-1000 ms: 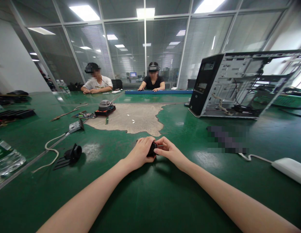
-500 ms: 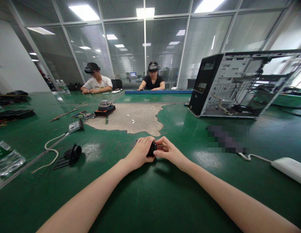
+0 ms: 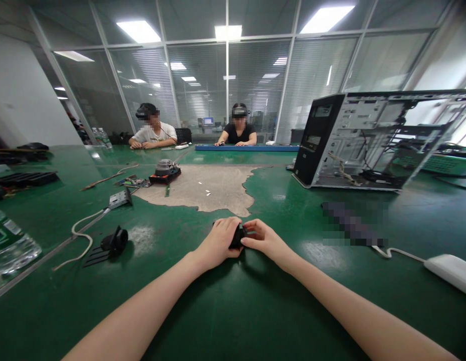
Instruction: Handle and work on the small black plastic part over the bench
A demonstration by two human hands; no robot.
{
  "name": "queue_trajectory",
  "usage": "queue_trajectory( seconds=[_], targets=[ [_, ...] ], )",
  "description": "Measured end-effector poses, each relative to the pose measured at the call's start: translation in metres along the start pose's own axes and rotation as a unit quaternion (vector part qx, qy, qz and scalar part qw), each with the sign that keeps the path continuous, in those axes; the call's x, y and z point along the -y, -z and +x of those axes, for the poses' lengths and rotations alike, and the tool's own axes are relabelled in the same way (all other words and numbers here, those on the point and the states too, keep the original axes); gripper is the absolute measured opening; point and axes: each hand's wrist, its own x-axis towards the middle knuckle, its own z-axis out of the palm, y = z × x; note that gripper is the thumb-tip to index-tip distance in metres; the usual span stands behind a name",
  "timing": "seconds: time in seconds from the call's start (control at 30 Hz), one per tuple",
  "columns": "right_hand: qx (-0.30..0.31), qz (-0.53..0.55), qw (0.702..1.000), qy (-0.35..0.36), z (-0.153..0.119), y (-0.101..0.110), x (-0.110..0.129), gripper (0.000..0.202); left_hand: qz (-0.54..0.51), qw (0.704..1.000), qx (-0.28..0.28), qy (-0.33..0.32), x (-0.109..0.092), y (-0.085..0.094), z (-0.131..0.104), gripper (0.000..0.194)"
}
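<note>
A small black part (image 3: 237, 237) is between my two hands at the middle of the green table (image 3: 233, 311). My left hand (image 3: 220, 242) is wrapped over its left side and hides much of it. The fingers of my right hand (image 3: 263, 237) are bent around its right end, thumb and fingertips at the part. Just beyond my hands lies a bare, torn-edged patch (image 3: 218, 185) of the table top. Off to the left is a black round-ended bracket (image 3: 115, 241).
An opened computer case (image 3: 319, 143) stands at the right, near a white power strip (image 3: 449, 271). Left are a water bottle (image 3: 9, 240), a metal box (image 3: 120, 198) with cable and a heatsink fan (image 3: 165, 170). Two people (image 3: 239, 131) sit across the table.
The whole view has shifted slightly, so everything sits a little lower. Both hands keep their places at the black part; the right fingers have moved slightly around its end.
</note>
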Motion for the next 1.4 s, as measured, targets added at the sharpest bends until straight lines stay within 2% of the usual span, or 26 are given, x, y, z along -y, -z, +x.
queue_trajectory(
  seconds=[0.07,0.17,0.47,0.63,0.8,0.9,1.1,1.4],
  targets=[
    [0.029,-0.009,0.999,0.014,0.003,-0.003,-0.002,0.033,0.002,1.0,-0.004,0.0,0.0,-0.001,-0.001,0.05],
    [0.035,-0.025,0.998,0.036,0.006,-0.005,-0.004,0.032,0.002,1.0,-0.005,-0.001,0.0,-0.002,-0.001,0.052],
    [-0.01,-0.101,0.989,0.105,-0.011,-0.015,-0.003,0.031,0.007,1.0,0.0,0.002,0.0,-0.001,-0.002,0.056],
    [-0.016,-0.08,0.992,0.093,-0.01,-0.016,-0.006,0.022,0.013,1.0,-0.008,-0.004,0.0,-0.001,-0.003,0.054],
    [-0.014,-0.044,0.997,0.069,-0.004,-0.015,-0.01,0.028,0.01,1.0,-0.005,-0.009,0.0,-0.001,-0.003,0.064],
    [-0.01,-0.048,0.998,0.048,-0.004,-0.015,-0.008,0.026,0.012,1.0,-0.002,-0.004,0.0,-0.001,-0.003,0.063],
    [0.006,-0.031,0.996,0.082,-0.007,-0.016,-0.005,0.025,0.014,1.0,-0.005,0.004,-0.001,-0.001,-0.002,0.056],
    [0.006,-0.008,0.999,0.053,-0.002,-0.014,-0.009,0.026,0.023,1.0,-0.01,0.0,-0.001,-0.004,-0.002,0.057]
  ],
)
